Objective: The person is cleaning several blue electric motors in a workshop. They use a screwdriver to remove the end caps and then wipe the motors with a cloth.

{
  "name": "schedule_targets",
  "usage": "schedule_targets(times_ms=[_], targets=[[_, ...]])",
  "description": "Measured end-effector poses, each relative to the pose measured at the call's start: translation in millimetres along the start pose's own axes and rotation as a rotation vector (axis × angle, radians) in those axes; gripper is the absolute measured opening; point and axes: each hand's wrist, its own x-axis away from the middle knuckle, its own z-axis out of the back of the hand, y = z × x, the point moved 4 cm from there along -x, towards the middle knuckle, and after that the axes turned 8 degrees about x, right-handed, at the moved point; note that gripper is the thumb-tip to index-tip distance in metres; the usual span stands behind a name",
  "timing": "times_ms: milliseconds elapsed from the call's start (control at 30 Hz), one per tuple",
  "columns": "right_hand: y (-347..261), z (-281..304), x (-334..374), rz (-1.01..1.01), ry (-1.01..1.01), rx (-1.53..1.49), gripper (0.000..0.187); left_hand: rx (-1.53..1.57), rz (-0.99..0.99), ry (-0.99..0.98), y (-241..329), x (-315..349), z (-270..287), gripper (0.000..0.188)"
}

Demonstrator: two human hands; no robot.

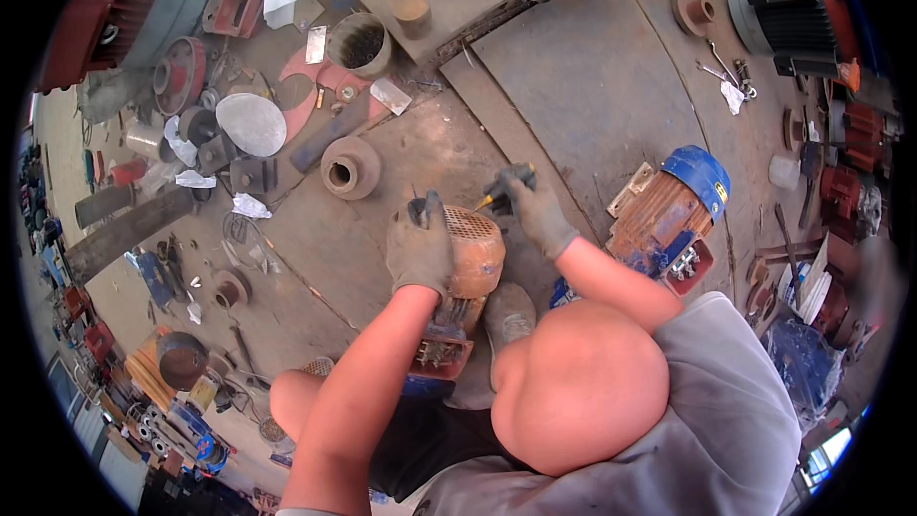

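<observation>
An electric motor (458, 311) stands on end between my feet, its orange-brown, rusty fan cover (478, 253) with the perforated grille facing up. My gloved left hand (420, 244) is closed against the left side of this cover, and a small dark bit shows at its fingertips, too small to name. In my gloved right hand (535, 210), the fingers pinch a slim screwdriver (485, 202) with a yellow part. Its tip points down at the grille's right edge; whether it touches cannot be told. Below the cover, an opened terminal box (441, 357) shows metal studs.
To the right lies a second rusty motor (659, 215) with a blue cover. A flanged hub (351, 168) sits ahead to the left. Beyond it are a bucket (360, 45), a pale disc (251, 124) and scattered parts. Steel plates (592, 76) with raised edges cover the floor ahead.
</observation>
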Motion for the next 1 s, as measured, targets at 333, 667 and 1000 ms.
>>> schedule_targets(times_ms=[333,667,1000], targets=[[-26,-28,-12,0.394,-0.121,0.713,0.030,0.024,-0.003,-0.045,3,-5,-6,0.067],[-28,-26,-6,0.485,-0.219,0.693,0.030,0.013,-0.036,0.013,-3,1,-4,0.056],[-29,-85,-92,0.226,-0.362,1.275,0.048,0.019,-0.097,0.002,-6,-4,-7,0.057]])
